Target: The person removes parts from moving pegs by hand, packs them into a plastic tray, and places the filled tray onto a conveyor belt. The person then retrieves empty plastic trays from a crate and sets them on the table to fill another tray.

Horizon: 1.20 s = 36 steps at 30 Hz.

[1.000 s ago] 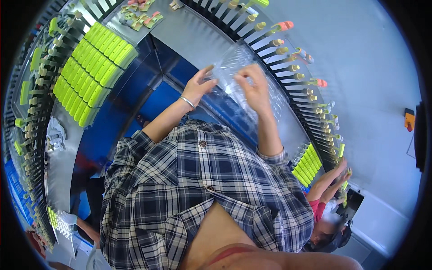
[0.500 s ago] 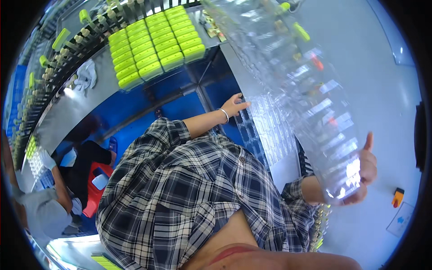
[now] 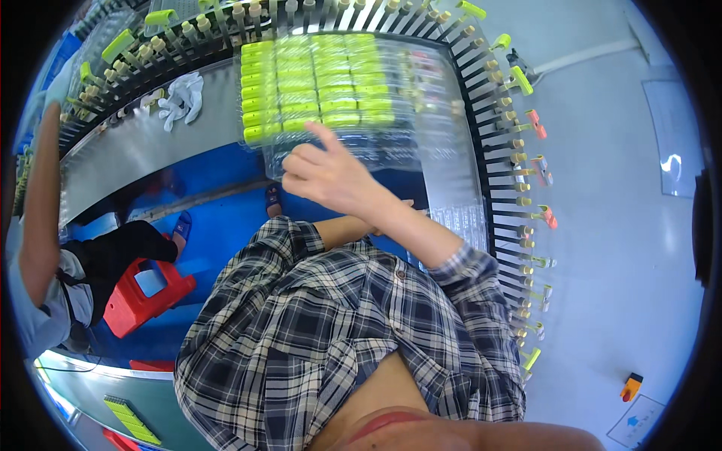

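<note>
A clear plastic blister tray (image 3: 406, 146) with rows of pockets lies across the yellow-green blocks (image 3: 259, 94), close above or on them. My right hand (image 3: 327, 173) grips its near left corner; the index finger is stretched out and the other fingers are curled. Whether the tray touches the blocks is hard to tell. My left hand (image 3: 400, 208) is near my waist, mostly hidden under my right forearm, so its grip does not show. Beside it more clear trays (image 3: 459, 225) rest on the metal table.
A curved black slatted conveyor (image 3: 481, 124) with pegs and coloured parts borders the metal table (image 3: 214, 124). White gloves (image 3: 180, 100) lie on the table. At left are a co-worker's arm (image 3: 41, 203) and a red stool (image 3: 143, 297).
My right hand has swung from far right to the left, bringing the clear tray over the yellow-green blocks. My left hand has drawn back toward my waist. The co-worker's arm has moved up.
</note>
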### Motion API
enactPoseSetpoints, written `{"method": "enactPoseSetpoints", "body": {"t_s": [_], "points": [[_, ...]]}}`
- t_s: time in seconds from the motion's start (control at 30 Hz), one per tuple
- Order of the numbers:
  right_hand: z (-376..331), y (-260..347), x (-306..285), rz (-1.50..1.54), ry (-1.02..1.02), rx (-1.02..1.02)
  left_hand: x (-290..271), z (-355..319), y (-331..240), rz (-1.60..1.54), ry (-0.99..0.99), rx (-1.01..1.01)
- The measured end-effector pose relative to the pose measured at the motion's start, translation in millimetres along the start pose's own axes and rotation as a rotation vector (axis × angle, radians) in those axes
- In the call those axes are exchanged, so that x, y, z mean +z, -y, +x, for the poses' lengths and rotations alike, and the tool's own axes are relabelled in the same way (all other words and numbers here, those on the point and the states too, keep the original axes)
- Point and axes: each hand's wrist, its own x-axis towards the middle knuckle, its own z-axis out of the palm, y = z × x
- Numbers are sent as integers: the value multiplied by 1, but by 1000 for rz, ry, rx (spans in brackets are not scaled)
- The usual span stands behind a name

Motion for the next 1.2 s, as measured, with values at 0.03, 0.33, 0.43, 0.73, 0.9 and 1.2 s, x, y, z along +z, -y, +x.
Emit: {"method": "enactPoseSetpoints", "body": {"t_s": [0.03,0.33,0.43,0.73,0.9,1.2], "points": [[-7,2,17,34,7,-12,6,4,10,-7,7,22],[-19,38,108,133,129,-73,-61,-19,113,556,-227,589],[-13,40,125,133,138,-78,-154,-87,158,969,-403,866],[3,35,128,265,95,84,-286,-276,32,4,-1179,837],[5,-24,102,95,-46,237,-280,-258,-127,875,-1239,1207],[102,-160,97,-162,-113,317,-336,-233,-202,1437,-1084,549]]}}
